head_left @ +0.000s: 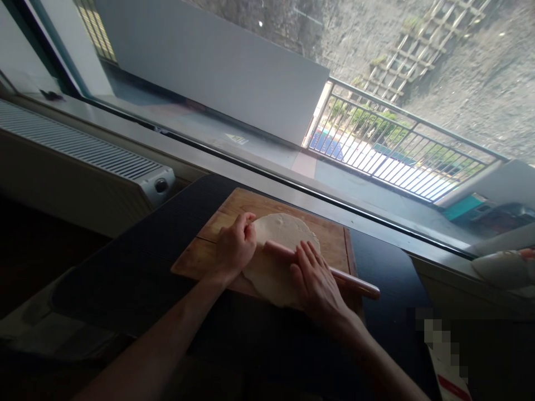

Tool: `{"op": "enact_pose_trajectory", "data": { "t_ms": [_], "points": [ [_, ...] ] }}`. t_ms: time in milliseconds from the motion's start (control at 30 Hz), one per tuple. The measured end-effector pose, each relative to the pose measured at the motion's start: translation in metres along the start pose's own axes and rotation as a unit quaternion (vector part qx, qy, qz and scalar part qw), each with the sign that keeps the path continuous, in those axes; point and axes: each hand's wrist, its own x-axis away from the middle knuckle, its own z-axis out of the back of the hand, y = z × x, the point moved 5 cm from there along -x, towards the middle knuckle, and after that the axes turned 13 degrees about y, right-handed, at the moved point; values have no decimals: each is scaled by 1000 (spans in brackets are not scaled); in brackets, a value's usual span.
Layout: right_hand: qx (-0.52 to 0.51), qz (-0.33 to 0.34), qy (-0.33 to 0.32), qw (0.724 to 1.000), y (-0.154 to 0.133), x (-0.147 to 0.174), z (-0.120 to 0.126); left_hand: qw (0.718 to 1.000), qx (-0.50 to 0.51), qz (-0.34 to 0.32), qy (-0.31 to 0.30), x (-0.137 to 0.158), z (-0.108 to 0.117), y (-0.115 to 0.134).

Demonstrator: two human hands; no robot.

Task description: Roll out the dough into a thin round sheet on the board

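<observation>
A round, flat sheet of dough lies on a wooden board. Across the dough rests a wooden rolling pin, its right end sticking out past the board. My right hand lies flat on the pin, fingers stretched out and pointing away from me. My left hand is closed at the left edge of the dough, close to the pin's left end. Its curled fingers hide whatever they hold, if anything.
The board sits on a dark table with rounded corners. A white radiator stands at the left, near the table. Beyond the table runs a window sill under a large window, with a metal railing outside.
</observation>
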Motion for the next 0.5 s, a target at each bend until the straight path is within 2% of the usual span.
{"op": "enact_pose_trajectory", "data": {
  "t_ms": [67, 100, 200, 300, 367, 433, 500],
  "points": [
    [-8, 32, -5, 999, -12, 20, 0, 1000, -3, 5, -1, 0, 0, 0],
    [-3, 30, 2, 1000, -10, 18, -1, 1000, -6, 6, -1, -1, -1, 0],
    [31, -37, 36, 998, 22, -33, -5, 1000, -11, 7, 7, -1, -1, 0],
    [31, -139, -1, 990, 63, -97, -13, 1000, -9, 6, 8, -1, -1, -1],
    [23, -168, -19, 985, 72, -114, -15, 1000, -7, 6, 6, 0, -1, -1],
    [22, -140, -3, 990, 61, -101, -12, 1000, -6, 6, 8, 0, 0, -1],
    [24, -74, 23, 997, 36, -62, -8, 1000, -3, 7, 7, 0, 0, -1]
  ]
}}
